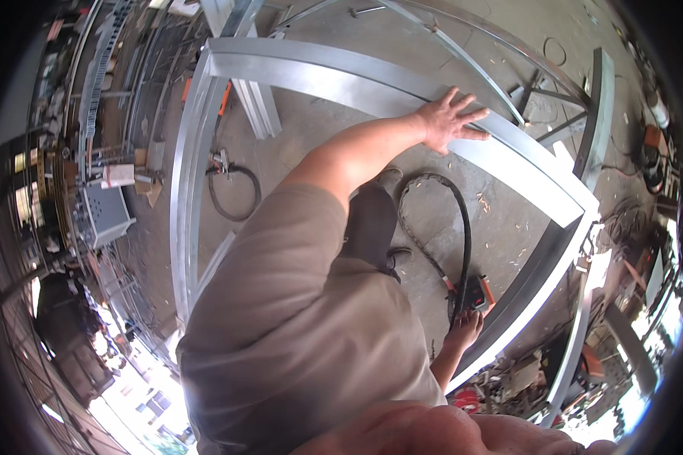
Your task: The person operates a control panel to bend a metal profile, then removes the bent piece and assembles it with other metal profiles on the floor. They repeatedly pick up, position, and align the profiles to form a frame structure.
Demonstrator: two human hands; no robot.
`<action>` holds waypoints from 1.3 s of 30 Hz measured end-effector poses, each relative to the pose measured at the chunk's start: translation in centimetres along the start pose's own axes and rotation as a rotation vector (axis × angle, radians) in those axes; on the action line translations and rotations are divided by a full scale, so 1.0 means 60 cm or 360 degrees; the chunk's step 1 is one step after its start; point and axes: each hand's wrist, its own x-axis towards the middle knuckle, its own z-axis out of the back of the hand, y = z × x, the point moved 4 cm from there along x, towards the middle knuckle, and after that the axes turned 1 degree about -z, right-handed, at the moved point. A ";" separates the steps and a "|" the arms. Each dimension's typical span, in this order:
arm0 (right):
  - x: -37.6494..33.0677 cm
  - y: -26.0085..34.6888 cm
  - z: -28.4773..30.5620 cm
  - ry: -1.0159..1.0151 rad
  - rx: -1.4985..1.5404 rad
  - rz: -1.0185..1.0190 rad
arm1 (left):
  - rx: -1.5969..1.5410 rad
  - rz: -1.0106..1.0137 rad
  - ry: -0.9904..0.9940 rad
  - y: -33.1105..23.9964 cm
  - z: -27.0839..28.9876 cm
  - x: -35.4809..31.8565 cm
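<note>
Galvanised steel ran under our left hand: the frame, a large rectangle of flat grey beams over the concrete floor. In the head view, we had that arm stretched out nearly straight, palm down, fingers spread flat on the frame's far beam, gripping nothing. Inside the frame's near corner, our right hand hung low on an orange-and-black power tool; we couldn't tell whether it gripped.

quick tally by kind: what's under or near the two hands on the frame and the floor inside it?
Grey rectangular steel frame: 1
Black hose loops on the floor: 2
Black-and-orange power tool: 1
Hands: 2, left hand flat on the frame's top rail, right hand at the tool; grip not clear
Total: 6
</note>
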 end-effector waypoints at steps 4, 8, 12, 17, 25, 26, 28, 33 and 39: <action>-0.003 0.028 0.055 -0.0063 -0.0021 -0.0001 | 0.0029 0.0019 0.0043 0.000 0.011 -0.009; -0.004 0.041 0.073 -0.0108 -0.0198 0.0011 | 0.0056 0.0015 0.0051 -0.003 0.002 -0.011; 0.009 0.051 0.036 -0.0085 -0.0159 -0.0049 | 0.0028 0.0010 0.0065 -0.002 0.000 -0.008; 0.049 0.123 -0.180 0.0516 -0.0395 0.0247 | -0.0070 -0.0006 0.0115 0.003 0.008 -0.011; 0.092 0.298 -0.632 0.0820 0.0529 -0.0229 | -0.0092 -0.0056 0.0011 0.021 0.022 -0.037; 0.080 0.303 -0.659 0.0902 0.0535 -0.0209 | -0.0115 -0.0060 -0.0022 0.027 0.023 -0.042; 0.063 0.311 -0.692 0.0811 0.0514 -0.0219 | 0.0135 -0.0086 -0.0008 0.038 0.019 -0.051; 0.051 0.318 -0.733 0.0554 0.0643 -0.0206 | 0.0276 -0.0076 -0.0184 0.057 -0.008 -0.059; 0.089 0.301 -0.729 0.0500 0.1042 -0.0518 | -0.1247 -0.0008 -0.1424 0.092 -0.036 -0.184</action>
